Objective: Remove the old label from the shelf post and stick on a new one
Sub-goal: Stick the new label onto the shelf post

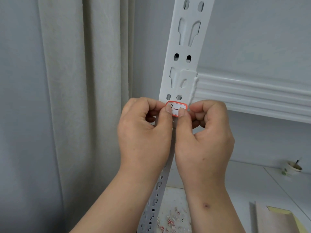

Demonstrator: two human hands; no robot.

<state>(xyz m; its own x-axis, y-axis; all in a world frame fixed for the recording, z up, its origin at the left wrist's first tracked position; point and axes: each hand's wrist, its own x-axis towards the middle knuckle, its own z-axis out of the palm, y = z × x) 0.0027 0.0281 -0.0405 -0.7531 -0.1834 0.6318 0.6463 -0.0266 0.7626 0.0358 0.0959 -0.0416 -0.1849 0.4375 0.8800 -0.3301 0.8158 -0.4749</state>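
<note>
A white slotted metal shelf post runs up the middle of the view. On it, just below a pair of oval holes, sits a small white label with a red border and handwritten marks. My left hand and my right hand meet at the label. Both thumb tips press on its lower half, and the other fingers curl in at the post's two edges. The label's lower part and the post behind my hands are hidden.
A white ribbed shelf beam joins the post on the right. A grey curtain hangs on the left. Below lie red-and-white paper scraps, a yellow-edged sheet and a paper cup.
</note>
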